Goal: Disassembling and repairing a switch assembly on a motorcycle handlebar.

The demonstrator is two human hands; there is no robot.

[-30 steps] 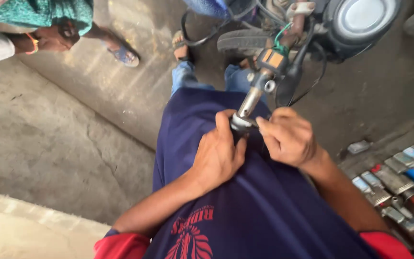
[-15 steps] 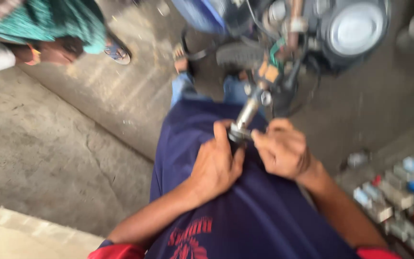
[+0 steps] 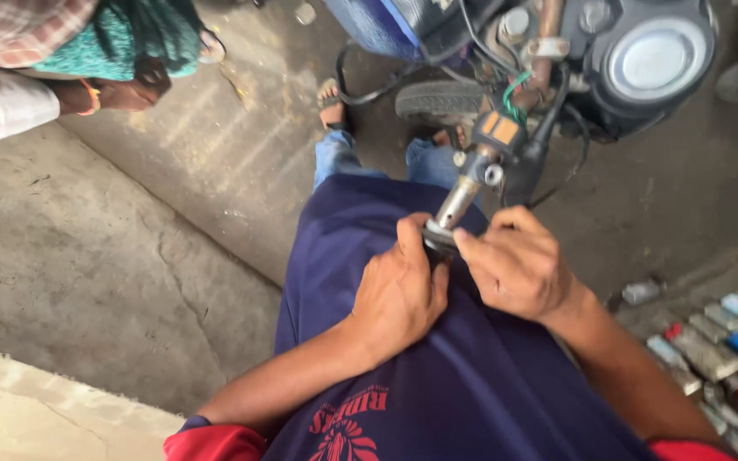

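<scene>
Below the fingers lies a navy shirt (image 3: 437,376) with red print and red sleeves; above them, a silver handlebar (image 3: 457,202) bears an orange switch (image 3: 495,131).

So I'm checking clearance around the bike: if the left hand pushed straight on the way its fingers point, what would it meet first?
The left hand points up along the bare metal handlebar tube. It would probably meet the orange switch housing first, though depth is unclear.
</scene>
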